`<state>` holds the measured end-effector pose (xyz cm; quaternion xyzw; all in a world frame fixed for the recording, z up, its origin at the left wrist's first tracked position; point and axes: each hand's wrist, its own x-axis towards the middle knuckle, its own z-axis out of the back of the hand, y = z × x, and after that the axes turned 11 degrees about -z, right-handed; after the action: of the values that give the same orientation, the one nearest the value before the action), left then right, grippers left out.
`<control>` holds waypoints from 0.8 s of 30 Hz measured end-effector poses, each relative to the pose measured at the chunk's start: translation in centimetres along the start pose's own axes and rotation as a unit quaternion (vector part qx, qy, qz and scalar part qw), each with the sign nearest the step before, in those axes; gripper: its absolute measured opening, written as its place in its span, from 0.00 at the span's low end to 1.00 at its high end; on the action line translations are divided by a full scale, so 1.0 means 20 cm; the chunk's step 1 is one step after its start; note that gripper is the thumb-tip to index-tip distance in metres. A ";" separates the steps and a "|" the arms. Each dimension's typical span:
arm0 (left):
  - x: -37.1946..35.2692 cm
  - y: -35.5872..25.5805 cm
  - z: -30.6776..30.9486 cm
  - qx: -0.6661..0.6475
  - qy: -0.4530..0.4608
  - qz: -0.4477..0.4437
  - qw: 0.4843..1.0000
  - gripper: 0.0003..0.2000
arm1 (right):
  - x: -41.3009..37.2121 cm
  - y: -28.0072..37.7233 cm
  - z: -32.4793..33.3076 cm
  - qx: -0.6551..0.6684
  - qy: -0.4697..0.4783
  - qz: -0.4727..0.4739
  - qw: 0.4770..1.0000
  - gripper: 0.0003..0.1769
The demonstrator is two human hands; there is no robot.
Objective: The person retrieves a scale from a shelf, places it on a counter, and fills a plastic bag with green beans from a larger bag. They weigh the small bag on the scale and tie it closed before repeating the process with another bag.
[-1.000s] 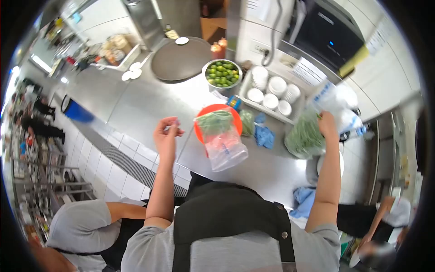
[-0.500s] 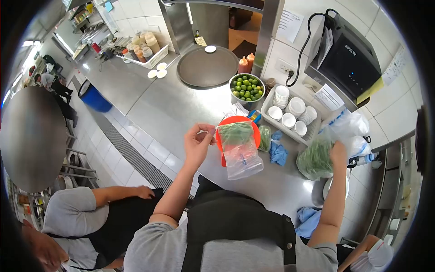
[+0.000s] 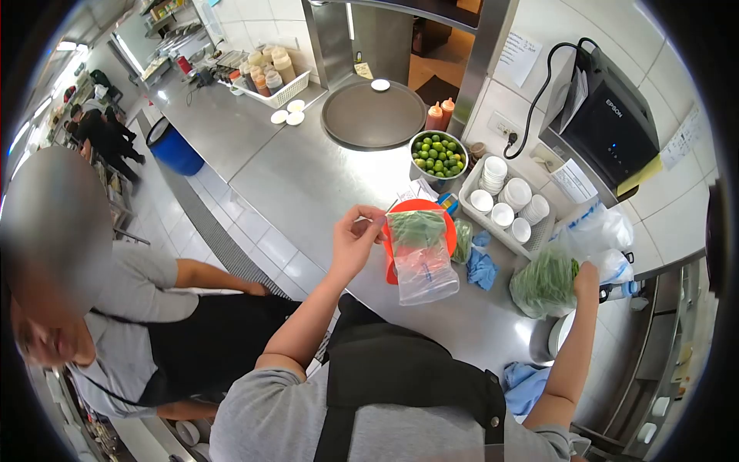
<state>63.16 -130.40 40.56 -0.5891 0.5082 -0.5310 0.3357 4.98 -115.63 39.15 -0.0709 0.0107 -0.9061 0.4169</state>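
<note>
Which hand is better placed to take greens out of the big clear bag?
Right, I'd judge: the right hand is at the big bag, while the left hand is farther away, beside the small bag.

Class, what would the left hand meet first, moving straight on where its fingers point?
The left hand would probably meet the bag over the red disc; depth is unclear, they may be touching.

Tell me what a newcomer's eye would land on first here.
Probably the bright orange-red disc on the steel counter, with a small clear bag of greens lying over it. Next, the green limes heaped in a metal bowl just beyond. Then the bulging bag of leaves at the right, with the right hand at its edge.
</note>
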 end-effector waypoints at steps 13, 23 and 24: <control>-0.04 -0.01 -0.01 0.008 0.017 -0.004 1.000 0.04 | -0.06 0.21 0.17 -0.014 0.090 -0.043 0.995 0.28; -0.06 0.05 0.01 0.014 0.010 0.013 1.000 0.04 | -0.14 0.22 0.28 0.066 0.156 0.006 0.985 0.36; -0.05 0.04 0.01 0.015 0.011 0.015 1.000 0.04 | -0.14 0.21 0.29 0.057 0.150 0.014 0.987 0.37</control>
<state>63.15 -129.62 39.42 -0.5705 0.5123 -0.5400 0.3471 10.85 -116.04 44.27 0.0902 0.0225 -0.8995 0.4268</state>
